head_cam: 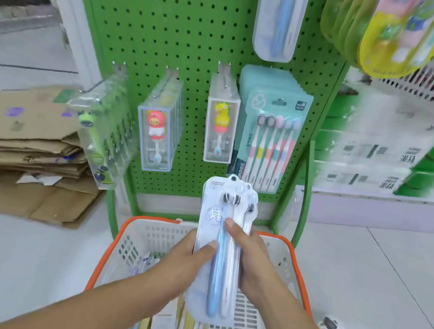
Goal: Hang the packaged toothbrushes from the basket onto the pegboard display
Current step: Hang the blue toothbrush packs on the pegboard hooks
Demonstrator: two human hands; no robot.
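Left hand (187, 255) and right hand (248, 258) grip glossy toothbrush blister pack (222, 248) above perforated plastic basket (110, 255); green pegboard (171, 25) behind.

A shop aisle, where I stand at the toothbrush display.

In front of me a green pegboard (171, 25) carries rows of packaged toothbrushes (269, 143) hung on hooks, several packs deep, with children's cartoon-handled ones (156, 136) beside them. Below me sits an orange-rimmed shopping basket (151, 220) on a pale tiled floor (375, 274). Flattened cardboard boxes (28, 144) are piled to my left, and stacked boxed goods (371, 159) fill the shelving to my right.
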